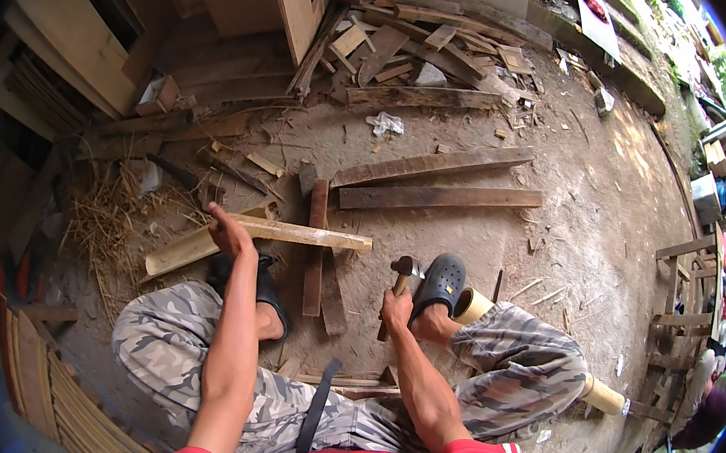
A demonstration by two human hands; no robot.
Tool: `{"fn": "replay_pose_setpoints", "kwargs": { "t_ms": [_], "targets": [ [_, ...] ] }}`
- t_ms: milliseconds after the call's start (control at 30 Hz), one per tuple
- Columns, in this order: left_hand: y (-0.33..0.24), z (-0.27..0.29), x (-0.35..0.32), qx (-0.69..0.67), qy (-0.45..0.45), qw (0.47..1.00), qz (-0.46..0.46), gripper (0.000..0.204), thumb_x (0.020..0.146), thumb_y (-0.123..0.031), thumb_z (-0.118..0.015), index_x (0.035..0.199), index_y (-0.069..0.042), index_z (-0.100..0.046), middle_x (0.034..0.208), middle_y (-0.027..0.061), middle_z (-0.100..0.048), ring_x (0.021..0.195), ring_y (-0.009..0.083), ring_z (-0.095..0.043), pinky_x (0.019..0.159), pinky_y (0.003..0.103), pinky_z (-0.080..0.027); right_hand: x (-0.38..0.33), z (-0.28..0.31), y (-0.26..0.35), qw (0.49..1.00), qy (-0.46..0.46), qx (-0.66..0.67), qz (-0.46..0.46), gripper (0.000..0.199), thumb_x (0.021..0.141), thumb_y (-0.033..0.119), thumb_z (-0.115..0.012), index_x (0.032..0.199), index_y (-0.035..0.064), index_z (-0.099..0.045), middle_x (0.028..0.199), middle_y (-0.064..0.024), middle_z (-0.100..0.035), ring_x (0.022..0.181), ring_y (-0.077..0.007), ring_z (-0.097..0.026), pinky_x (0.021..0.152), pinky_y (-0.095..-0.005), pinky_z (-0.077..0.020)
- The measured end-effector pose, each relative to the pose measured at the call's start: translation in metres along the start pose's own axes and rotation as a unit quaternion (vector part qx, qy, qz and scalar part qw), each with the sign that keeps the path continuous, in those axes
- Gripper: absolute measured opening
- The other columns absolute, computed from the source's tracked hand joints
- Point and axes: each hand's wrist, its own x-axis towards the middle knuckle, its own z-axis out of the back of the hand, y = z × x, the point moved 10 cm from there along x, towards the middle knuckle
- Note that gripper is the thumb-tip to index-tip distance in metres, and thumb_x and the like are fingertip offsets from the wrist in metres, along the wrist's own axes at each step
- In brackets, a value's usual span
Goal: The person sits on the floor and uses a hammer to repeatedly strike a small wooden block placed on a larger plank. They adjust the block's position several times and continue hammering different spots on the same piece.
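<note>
In my right hand (397, 308) is a hammer (409, 267), its metal head up beside my dark clog (443, 279). My left hand (231, 232) is at the near end of a pale wooden strip (309, 235), with one digit sticking up; the fingers around the strip are partly hidden. The strip's far end lies across a reddish-brown wooden bar (313, 279). Just left of that hand, a split bamboo length (176, 254) slants along the ground. A second dark board (334, 299) lies beside the brown bar.
Two long dark planks (441, 199) lie ahead, with a heap of scrap wood (430, 52) behind them. Dry straw (107, 217) covers the ground at left. A bamboo tube (472, 305) pokes out by my right leg. Wooden cabinets (74, 28) stand far left, a wooden frame (683, 295) at right.
</note>
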Motion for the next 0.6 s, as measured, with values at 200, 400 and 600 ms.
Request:
{"fn": "replay_pose_setpoints", "kwargs": {
  "t_ms": [200, 400, 600],
  "targets": [
    [0.071, 0.039, 0.023, -0.043, 0.015, 0.988, 0.149, 0.097, 0.083, -0.08, -0.044, 0.116, 0.011, -0.058, 0.121, 0.0266, -0.06, 0.107, 0.04, -0.061, 0.086, 0.047, -0.05, -0.006, -0.028, -0.031, 0.999, 0.042, -0.008, -0.031, 0.037, 0.086, 0.027, -0.064, 0.108, -0.001, -0.057, 0.069, -0.0158, -0.064, 0.055, -0.0255, -0.065, 0.05, -0.0406, -0.054],
    [0.105, 0.051, -0.013, -0.159, 0.0, 0.957, 0.243, 0.091, 0.079, -0.072, -0.062, 0.127, 0.005, -0.053, 0.129, 0.0194, -0.056, 0.111, 0.0356, -0.06, 0.082, 0.052, -0.056, -0.043, -0.098, -0.035, 0.953, 0.206, 0.187, -0.118, 0.023, 0.087, 0.021, -0.067, 0.088, 0.0009, -0.055, 0.064, -0.0078, -0.054, 0.047, -0.0193, -0.054, 0.041, -0.0369, -0.0492],
    [0.131, 0.06, -0.008, -0.149, -0.01, 0.955, 0.257, 0.085, 0.079, -0.067, -0.066, 0.124, 0.005, -0.056, 0.132, 0.0203, -0.053, 0.114, 0.0362, -0.058, 0.088, 0.054, -0.055, -0.071, -0.154, -0.013, 0.942, 0.331, 0.027, -0.052, 0.016, 0.086, 0.017, -0.065, 0.085, 0.002, -0.059, 0.068, -0.0081, -0.056, 0.05, -0.0202, -0.056, 0.043, -0.0368, -0.0483]
  ]
}}
